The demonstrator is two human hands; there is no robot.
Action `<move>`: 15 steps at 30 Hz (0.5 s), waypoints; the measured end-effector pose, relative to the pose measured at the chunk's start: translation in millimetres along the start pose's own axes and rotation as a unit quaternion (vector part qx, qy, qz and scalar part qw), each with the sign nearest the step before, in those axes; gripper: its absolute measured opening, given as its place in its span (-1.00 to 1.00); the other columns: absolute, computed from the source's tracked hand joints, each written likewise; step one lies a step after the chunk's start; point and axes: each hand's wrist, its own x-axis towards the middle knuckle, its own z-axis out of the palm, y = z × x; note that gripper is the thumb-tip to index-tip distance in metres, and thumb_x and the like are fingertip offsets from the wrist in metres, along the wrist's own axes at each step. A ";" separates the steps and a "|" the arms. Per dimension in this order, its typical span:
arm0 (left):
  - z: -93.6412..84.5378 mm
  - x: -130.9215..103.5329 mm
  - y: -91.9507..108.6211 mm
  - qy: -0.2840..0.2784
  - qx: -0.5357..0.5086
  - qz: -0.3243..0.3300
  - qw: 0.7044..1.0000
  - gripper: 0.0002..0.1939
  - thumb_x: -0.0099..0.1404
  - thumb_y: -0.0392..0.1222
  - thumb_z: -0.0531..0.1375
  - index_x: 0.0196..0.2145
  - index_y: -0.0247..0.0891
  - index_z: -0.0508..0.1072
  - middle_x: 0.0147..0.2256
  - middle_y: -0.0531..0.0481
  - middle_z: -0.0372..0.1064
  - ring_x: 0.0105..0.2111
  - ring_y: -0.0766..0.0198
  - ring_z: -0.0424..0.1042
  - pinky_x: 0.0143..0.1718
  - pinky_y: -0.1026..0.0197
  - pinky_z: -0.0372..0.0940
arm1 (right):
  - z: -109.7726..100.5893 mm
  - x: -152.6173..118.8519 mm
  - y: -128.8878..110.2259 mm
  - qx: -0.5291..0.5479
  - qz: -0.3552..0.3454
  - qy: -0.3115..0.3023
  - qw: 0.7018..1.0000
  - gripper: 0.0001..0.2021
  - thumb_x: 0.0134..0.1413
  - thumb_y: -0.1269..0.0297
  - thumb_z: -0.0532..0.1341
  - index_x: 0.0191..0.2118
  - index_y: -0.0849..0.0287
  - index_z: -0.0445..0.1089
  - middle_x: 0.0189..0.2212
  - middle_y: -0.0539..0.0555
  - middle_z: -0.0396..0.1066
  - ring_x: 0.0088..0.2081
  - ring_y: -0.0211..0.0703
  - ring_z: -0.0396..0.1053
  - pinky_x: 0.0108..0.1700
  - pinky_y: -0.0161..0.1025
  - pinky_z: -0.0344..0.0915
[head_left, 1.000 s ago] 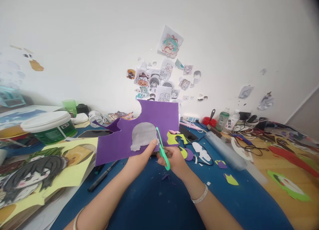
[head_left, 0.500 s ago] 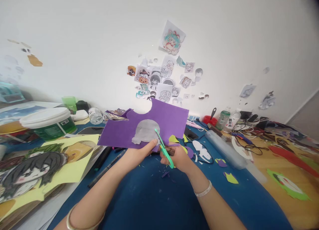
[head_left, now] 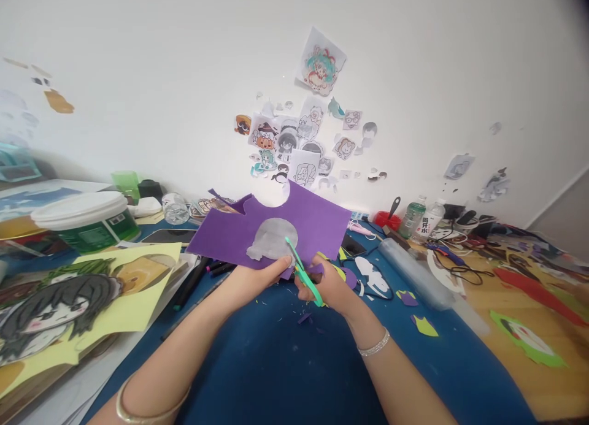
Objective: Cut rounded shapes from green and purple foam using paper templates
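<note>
My left hand (head_left: 271, 276) grips the lower edge of a purple foam-like sheet (head_left: 317, 219), its thumb on top and its other fingers hidden beneath. On the sheet lies a grey paper cutout (head_left: 275, 238) with a rounded top and a ragged lower edge. My right hand (head_left: 326, 284) is closed round the green handles of a pair of scissors (head_left: 309, 279). The blades point up and left, over the right side of the grey cutout, close to my left thumb. A curled flap of purple hangs by my right hand. Purple scraps (head_left: 304, 318) lie on the blue mat below.
At left stand a white-lidded tub (head_left: 83, 219) and a yellow sheet (head_left: 156, 278) with a drawn figure. Two bottles (head_left: 427, 221), a clear plastic roll (head_left: 414, 273) and cables are at right. White cutouts (head_left: 372, 278) and small yellow-purple pieces (head_left: 426, 325) lie on the mat (head_left: 294, 370).
The purple sheet has tilted, its right side dropping slightly and its left end shifting right. Both hands keep their hold, with the scissors still at the cutout's right side. The view has shifted slightly.
</note>
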 end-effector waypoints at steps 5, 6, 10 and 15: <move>0.2 -0.3 1.2 -0.001 -0.032 -0.033 0.999 -0.64 -0.08 0.02 0.22 -0.36 -0.27 0.45 -0.42 -0.02 0.44 -0.41 0.16 0.42 -0.38 0.19 0.36 | 0.7 0.1 2.2 0.001 0.015 0.014 1.000 -0.50 -0.40 0.23 0.39 -0.44 0.13 -0.01 -0.59 -0.12 0.21 -0.55 -0.36 0.12 -0.54 -0.39 0.10; -0.1 -0.6 1.9 -0.005 -0.037 -0.039 0.999 -0.65 -0.08 0.02 0.23 -0.37 -0.27 0.45 -0.43 -0.01 0.44 -0.42 0.18 0.42 -0.38 0.21 0.36 | 1.1 0.0 1.8 -0.004 0.018 0.016 1.000 -0.50 -0.41 0.24 0.39 -0.44 0.13 0.00 -0.59 -0.12 0.21 -0.55 -0.36 0.11 -0.55 -0.39 0.10; -2.4 -0.2 2.6 -0.022 -0.026 -0.030 0.999 -0.71 -0.07 0.00 0.22 -0.47 -0.28 0.41 -0.55 0.05 0.36 -0.52 0.26 0.36 -0.47 0.25 0.31 | 3.2 0.2 -0.1 -0.022 0.037 0.025 0.999 -0.52 -0.41 0.23 0.38 -0.44 0.14 0.01 -0.58 -0.11 0.23 -0.56 -0.36 0.12 -0.55 -0.40 0.09; 0.5 3.1 -2.3 -0.037 0.000 0.023 0.999 -0.74 -0.02 0.00 0.17 -0.63 -0.24 0.30 -0.71 0.14 0.15 -0.67 0.33 0.22 -0.61 0.26 0.21 | 5.1 0.0 -1.5 0.006 0.036 0.027 0.999 -0.46 -0.44 0.22 0.40 -0.43 0.11 -0.03 -0.59 -0.14 0.24 -0.53 -0.35 0.14 -0.51 -0.39 0.11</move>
